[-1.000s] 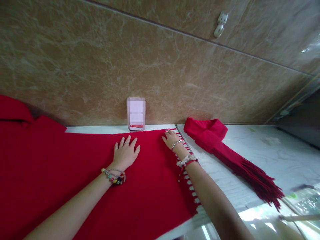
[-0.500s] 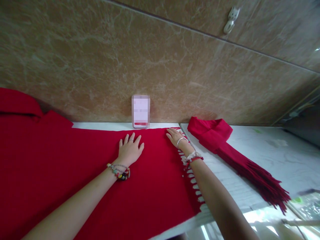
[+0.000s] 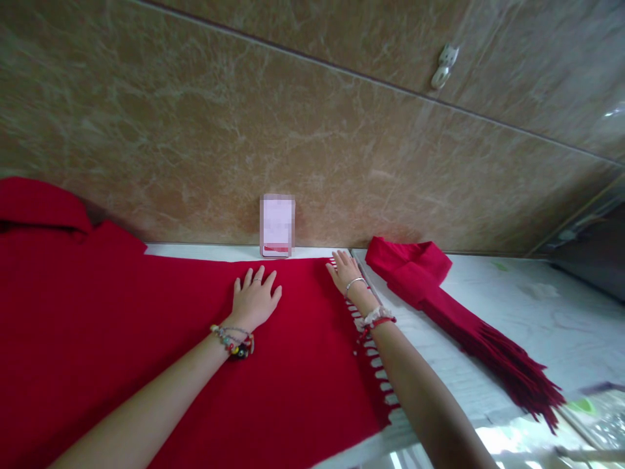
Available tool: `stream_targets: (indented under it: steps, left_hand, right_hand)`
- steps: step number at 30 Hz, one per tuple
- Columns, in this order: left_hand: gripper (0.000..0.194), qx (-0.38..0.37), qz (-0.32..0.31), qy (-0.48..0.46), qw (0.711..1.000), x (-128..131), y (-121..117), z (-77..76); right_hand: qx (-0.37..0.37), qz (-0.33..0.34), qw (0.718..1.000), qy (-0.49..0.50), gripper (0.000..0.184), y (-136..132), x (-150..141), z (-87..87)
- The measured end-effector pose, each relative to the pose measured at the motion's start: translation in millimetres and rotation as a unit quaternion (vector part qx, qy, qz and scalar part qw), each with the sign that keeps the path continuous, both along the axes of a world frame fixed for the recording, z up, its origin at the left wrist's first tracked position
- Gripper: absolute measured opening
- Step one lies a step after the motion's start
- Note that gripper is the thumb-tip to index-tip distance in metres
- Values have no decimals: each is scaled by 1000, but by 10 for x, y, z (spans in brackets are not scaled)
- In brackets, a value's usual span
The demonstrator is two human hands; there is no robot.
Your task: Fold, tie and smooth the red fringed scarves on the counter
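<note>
Lying palm down with the fingers fanned wide, the left hand (image 3: pixel 254 301) rests on the red cloth (image 3: pixel 293 365) and grips nothing. The right hand (image 3: pixel 344 270) also lies palm down, fingers loosely apart, over the cloth's far right corner beside its fringe (image 3: pixel 379 369); no strand looks pinched, though whether the fingertips press down I cannot tell. The cloth spreads under both hands and out to the left of the left fingers.

What could go wrong: the beaded bracelet (image 3: pixel 232 342) might catch the weave, or the scrunchie (image 3: pixel 375 317) behind the right fingers might drag the fringe crooked if that arm slides. Uneven pressure — one palm pushing, the other slack — would likely raise a wrinkle between the hands. Pushing away from the body could also tip the phone (image 3: pixel 277 225), which leans on the wall just beyond the left fingertips, close to the cloth's edge. A wide sweep of the right fingers could shift the red scarf (image 3: pixel 452 314) beside them.

As for writing, the phone's screen is blurred into blocks — nothing legible, only a red band at its foot. No brand or label shows on the cloth or scarf.
</note>
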State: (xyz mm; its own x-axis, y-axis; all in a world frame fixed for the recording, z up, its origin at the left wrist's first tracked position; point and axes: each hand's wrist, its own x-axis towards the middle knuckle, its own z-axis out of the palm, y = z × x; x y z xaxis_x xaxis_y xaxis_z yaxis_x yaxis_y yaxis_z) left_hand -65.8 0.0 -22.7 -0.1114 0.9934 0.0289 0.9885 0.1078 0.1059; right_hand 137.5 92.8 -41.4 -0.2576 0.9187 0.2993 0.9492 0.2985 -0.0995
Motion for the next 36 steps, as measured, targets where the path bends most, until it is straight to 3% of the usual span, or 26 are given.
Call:
stream_targets:
  steps: [4, 6, 17, 36]
  left_hand:
    - [50, 5, 6, -6, 1000, 1, 5, -2]
    - [52, -2, 15, -11, 1000, -39, 28, -8]
    - [56, -19, 100, -30, 994, -580, 225, -25]
    - [55, 12, 101, -31, 994, -531, 156, 29]
  right_hand:
    - [-55, 158, 985, -48, 48, -127, -162, 11]
    - [-84, 185, 976, -76, 47, -173, -210, 9]
    - [-111, 166, 974, -110, 47, -261, -234, 118]
    - [-107, 170, 973, -113, 46, -306, -259, 179]
